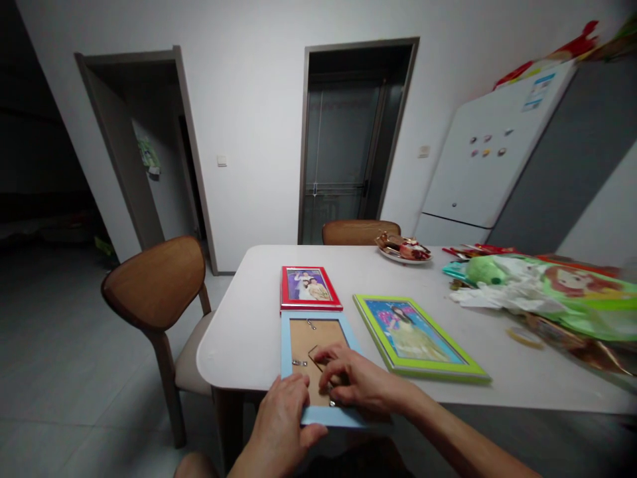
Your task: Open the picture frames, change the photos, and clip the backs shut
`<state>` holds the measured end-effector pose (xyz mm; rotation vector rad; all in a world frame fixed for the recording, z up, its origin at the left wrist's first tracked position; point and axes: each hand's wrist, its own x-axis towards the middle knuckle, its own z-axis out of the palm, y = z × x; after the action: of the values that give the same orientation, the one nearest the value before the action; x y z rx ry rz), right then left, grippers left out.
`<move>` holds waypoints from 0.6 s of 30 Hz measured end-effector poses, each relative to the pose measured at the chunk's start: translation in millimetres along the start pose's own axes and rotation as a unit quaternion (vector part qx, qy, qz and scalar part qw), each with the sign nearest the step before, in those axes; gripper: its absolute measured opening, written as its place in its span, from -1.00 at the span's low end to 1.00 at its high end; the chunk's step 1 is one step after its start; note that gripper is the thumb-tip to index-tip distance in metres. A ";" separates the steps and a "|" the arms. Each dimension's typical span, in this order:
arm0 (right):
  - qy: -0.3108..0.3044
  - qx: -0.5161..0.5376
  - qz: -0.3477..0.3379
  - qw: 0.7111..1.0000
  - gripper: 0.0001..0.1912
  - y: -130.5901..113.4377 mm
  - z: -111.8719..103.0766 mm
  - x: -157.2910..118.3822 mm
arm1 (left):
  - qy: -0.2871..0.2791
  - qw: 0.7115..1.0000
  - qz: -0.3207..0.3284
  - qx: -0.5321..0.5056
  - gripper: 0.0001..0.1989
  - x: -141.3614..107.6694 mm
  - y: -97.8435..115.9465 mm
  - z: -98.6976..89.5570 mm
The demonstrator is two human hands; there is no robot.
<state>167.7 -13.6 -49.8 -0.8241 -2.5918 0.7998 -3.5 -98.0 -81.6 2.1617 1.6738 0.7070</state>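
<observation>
The left hand (pixel 283 411) lies along the left rim of the light-blue frame (pixel 286 345), which rests back up, past the near edge of the table (pixel 243 325); whether that grip clasps, I cannot tell. The frame should be light and stiff, its face perhaps fragile: best held by the side rims. Rightward, the right hand (pixel 351 378) bends a narrow grip over the brown backing (pixel 301 342), anything pinched being hidden.
</observation>
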 end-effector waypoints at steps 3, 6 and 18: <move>-0.030 0.009 0.004 1.000 -0.79 -6.6 0.5 -16.5 | 0.006 1.000 -0.002 -0.002 -0.51 0.3 2.0 -1.7; -0.018 0.007 0.012 1.000 -0.86 -6.0 4.5 -19.0 | 0.007 1.000 0.001 0.002 -0.52 -0.1 0.9 -0.2; 0.067 -0.037 0.014 0.997 -0.93 -0.2 23.1 -3.6 | 0.004 1.000 -0.006 0.007 -0.49 2.1 1.1 -1.3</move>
<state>160.3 -25.5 -68.5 -0.9041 -2.5092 0.6347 -2.9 -96.4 -79.5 2.1602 1.6993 0.7041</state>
